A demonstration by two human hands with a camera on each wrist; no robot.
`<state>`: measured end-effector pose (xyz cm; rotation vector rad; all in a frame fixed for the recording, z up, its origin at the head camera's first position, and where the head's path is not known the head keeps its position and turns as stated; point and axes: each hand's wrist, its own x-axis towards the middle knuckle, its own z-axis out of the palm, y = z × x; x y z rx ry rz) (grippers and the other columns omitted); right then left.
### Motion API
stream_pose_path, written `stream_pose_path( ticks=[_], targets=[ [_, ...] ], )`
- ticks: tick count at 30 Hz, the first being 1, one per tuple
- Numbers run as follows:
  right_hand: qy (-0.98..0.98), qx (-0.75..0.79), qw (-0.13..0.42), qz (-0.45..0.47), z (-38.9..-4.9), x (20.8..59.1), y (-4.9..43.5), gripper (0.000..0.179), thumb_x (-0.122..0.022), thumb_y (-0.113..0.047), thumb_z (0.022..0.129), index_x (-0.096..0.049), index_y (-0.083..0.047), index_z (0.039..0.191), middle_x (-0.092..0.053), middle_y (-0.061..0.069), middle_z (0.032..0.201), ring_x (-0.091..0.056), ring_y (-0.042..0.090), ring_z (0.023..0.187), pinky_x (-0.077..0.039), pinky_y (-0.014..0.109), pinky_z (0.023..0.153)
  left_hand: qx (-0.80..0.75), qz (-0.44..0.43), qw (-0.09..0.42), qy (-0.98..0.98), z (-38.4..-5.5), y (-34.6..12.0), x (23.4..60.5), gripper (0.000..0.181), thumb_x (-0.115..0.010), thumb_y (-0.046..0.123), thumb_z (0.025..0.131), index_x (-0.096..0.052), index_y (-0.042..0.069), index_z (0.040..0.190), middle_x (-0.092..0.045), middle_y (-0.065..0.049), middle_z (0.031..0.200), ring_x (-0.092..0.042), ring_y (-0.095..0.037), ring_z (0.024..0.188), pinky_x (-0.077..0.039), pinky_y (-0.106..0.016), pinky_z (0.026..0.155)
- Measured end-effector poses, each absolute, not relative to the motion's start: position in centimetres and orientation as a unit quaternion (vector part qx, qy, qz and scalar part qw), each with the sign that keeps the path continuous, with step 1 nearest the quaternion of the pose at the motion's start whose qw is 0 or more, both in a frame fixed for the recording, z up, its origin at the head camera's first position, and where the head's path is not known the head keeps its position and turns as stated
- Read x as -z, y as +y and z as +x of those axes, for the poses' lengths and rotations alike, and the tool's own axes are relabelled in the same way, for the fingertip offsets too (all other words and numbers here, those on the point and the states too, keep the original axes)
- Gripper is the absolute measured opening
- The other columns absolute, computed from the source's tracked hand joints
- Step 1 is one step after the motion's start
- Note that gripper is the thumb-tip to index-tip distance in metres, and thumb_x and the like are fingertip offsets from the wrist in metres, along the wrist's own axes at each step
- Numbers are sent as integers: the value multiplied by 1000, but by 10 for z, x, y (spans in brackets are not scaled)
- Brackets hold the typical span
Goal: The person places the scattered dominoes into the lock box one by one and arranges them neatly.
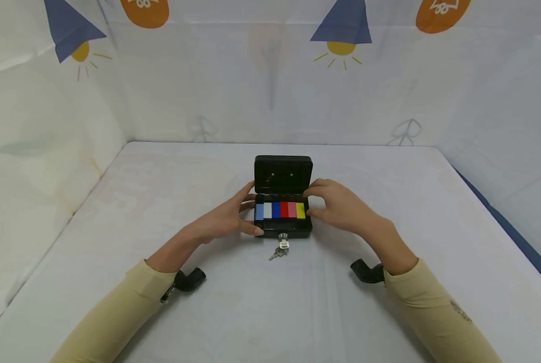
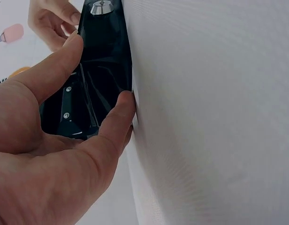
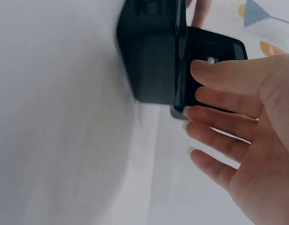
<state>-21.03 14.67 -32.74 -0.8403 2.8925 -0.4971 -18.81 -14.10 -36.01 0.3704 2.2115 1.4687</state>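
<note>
A small black cash box (image 1: 283, 229) stands on the white table with its lid (image 1: 283, 174) raised. Inside lies a row of coloured blocks (image 1: 280, 210): light blue, white, dark blue, red, pink and yellow. A lock with keys (image 1: 279, 249) hangs at the front. My left hand (image 1: 222, 217) holds the box's left side, thumb at the front corner and fingers toward the back. On the other side, my right hand (image 1: 338, 204) has its fingertips at the right rim and near the hinge. In the right wrist view its fingers (image 3: 224, 122) are fairly straight beside the box.
The white table (image 1: 234, 312) spreads around the box on all sides. White cloth walls (image 1: 270, 91) with printed lamps rise behind and at both sides. A black camera mount (image 1: 189, 280) sticks out at the left wrist, and another mount (image 1: 367, 271) at the right.
</note>
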Motion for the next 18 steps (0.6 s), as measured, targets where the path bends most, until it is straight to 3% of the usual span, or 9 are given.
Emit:
stream_pose_path(
  ticks=[8,18],
  targets=[
    [943,187,17,-276,-214,332,164,39,-71,-17,91,-65,-6,128,-64,11,128,-57,32,123,-45,52,106,-518,131,240,811,-189,-143,358,126,-87,12,75,3,40,158,-14,1,167,-18,-24,155,-37,-47,116],
    [951,202,0,-234,-220,332,176,44,-67,-19,95,-58,-6,136,-59,14,137,-51,34,131,-42,54,109,-425,136,215,869,-186,-152,352,115,-85,31,79,-3,35,160,-18,-4,167,-20,-29,154,-26,-58,119]
  ],
)
